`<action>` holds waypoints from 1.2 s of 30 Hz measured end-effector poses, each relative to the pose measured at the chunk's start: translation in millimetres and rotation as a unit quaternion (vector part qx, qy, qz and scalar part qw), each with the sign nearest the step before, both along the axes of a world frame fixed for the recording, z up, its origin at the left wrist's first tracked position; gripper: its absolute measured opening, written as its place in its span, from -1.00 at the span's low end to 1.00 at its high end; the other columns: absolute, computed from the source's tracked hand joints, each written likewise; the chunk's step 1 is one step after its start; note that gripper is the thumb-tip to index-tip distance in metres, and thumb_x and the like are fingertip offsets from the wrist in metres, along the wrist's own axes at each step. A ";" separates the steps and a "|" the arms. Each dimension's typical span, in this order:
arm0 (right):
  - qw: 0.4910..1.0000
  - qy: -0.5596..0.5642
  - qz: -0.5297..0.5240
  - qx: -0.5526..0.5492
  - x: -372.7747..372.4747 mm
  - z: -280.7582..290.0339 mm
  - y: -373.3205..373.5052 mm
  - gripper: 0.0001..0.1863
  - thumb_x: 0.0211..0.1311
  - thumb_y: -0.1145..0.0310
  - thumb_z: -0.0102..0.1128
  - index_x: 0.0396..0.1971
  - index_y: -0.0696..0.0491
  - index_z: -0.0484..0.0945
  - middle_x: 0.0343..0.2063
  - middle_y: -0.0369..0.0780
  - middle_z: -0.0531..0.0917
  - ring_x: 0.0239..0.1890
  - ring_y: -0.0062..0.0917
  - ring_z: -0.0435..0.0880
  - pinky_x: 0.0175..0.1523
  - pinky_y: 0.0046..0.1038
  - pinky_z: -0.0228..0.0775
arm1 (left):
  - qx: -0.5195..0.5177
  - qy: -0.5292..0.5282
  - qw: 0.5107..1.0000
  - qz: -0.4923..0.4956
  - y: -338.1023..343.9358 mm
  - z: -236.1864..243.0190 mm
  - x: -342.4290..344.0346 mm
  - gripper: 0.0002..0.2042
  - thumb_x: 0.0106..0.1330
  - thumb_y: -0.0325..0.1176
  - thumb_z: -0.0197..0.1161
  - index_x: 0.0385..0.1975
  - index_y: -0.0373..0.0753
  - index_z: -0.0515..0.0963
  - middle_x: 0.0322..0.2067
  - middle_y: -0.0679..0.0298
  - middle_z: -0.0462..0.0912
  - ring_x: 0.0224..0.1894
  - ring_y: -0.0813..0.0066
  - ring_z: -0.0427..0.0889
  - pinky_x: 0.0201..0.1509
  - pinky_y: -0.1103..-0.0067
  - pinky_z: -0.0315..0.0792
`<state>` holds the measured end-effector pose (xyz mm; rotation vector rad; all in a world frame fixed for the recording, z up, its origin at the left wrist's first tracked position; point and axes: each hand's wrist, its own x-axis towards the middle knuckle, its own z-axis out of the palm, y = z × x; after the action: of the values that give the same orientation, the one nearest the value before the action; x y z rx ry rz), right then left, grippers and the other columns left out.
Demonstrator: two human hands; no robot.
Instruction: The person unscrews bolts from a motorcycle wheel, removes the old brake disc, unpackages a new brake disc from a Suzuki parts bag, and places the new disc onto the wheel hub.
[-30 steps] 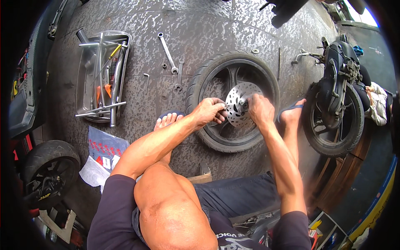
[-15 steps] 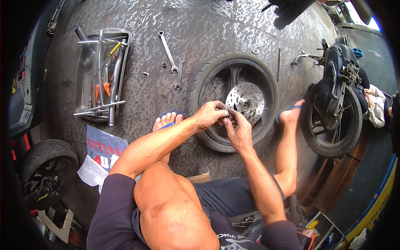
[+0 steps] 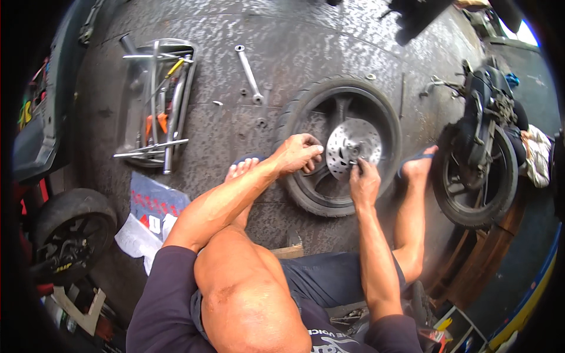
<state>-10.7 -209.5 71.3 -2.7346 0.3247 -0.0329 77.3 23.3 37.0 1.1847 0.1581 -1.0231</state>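
A motorcycle wheel (image 3: 294, 197) lies flat on the floor in front of me, its drilled brake disc (image 3: 338, 147) facing up. My right hand (image 3: 366, 183) is at the disc's near right side, just below the hub (image 3: 356, 149). Its thumb and fingers are pinched together; whatever is between them is too small and hidden to name. Over the wheel's left rim hangs my left hand (image 3: 299, 154), fingers curled and thumb against them, a little left of the disc. I cannot make out what it holds, if anything.
A metal tray (image 3: 130, 106) of tools stands at left, beside a wrench (image 3: 249, 76). A washer-like ring (image 3: 370, 76) and a thin rod (image 3: 402, 97) lie beyond the wheel. A motorcycle (image 3: 485, 129) stands at right, another wheel (image 3: 76, 235) at left. A plastic bag (image 3: 156, 197) lies near my left arm.
My hands were together over the wheel and have come apart. The right one has moved right onto the disc near the hub; the left stays over the rim. The whole view has shifted slightly.
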 end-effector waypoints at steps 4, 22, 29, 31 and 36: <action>0.997 0.020 0.062 -0.031 2.0 0.9 -7.0 -0.75 0.21 0.49 0.24 -0.11 0.17 0.68 -0.22 -0.01 0.68 -0.18 -0.08 0.69 -0.05 -0.19 0.53 | -0.025 -0.025 0.999 0.036 10.1 -8.6 4.3 -0.66 0.44 -0.22 0.22 -0.01 -0.40 0.52 -0.30 0.14 0.71 -0.50 0.54 0.63 -0.48 0.57 0.59; 0.980 0.136 0.117 -0.082 13.3 13.9 -11.5 -0.83 0.28 0.38 0.23 -0.28 0.17 0.50 -0.29 0.07 0.65 -0.24 0.05 0.65 -0.14 -0.04 0.51 | 0.605 -0.345 0.687 0.209 142.6 -79.7 -2.9 -0.69 0.27 -0.26 0.33 -0.10 -0.30 0.52 -0.14 -0.05 0.59 -0.09 -0.12 0.63 -0.05 0.13 0.51; 0.984 0.109 0.122 -0.066 12.6 9.8 -9.0 -0.81 0.29 0.37 0.25 -0.28 0.18 0.50 -0.30 0.07 0.65 -0.26 0.06 0.66 -0.16 -0.04 0.51 | 0.616 -0.332 0.691 0.181 146.5 -84.9 7.5 -0.77 0.28 -0.27 0.31 -0.27 -0.33 0.56 -0.25 -0.05 0.65 -0.18 -0.13 0.66 -0.10 0.12 0.51; 0.986 0.101 0.115 -0.058 12.4 9.6 -9.6 -0.81 0.29 0.37 0.25 -0.28 0.18 0.50 -0.31 0.07 0.65 -0.28 0.06 0.66 -0.16 -0.04 0.52 | 0.618 -0.323 0.692 0.186 145.3 -83.3 9.7 -0.77 0.27 -0.27 0.30 -0.33 -0.35 0.59 -0.28 -0.06 0.68 -0.19 -0.12 0.67 -0.09 0.13 0.49; 0.980 0.134 0.103 -0.108 12.4 9.5 -9.9 -0.76 0.35 0.28 0.21 -0.28 0.18 0.51 -0.34 0.07 0.66 -0.30 0.03 0.68 -0.18 -0.04 0.53 | 0.608 -0.295 0.706 0.211 140.7 -75.6 14.3 -0.77 0.21 -0.26 0.29 -0.40 -0.34 0.61 -0.37 -0.04 0.70 -0.26 -0.08 0.69 -0.12 0.16 0.52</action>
<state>1.7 -219.4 80.8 -2.9775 0.1127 0.3814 91.6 164.0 -38.5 2.4696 0.6248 0.0651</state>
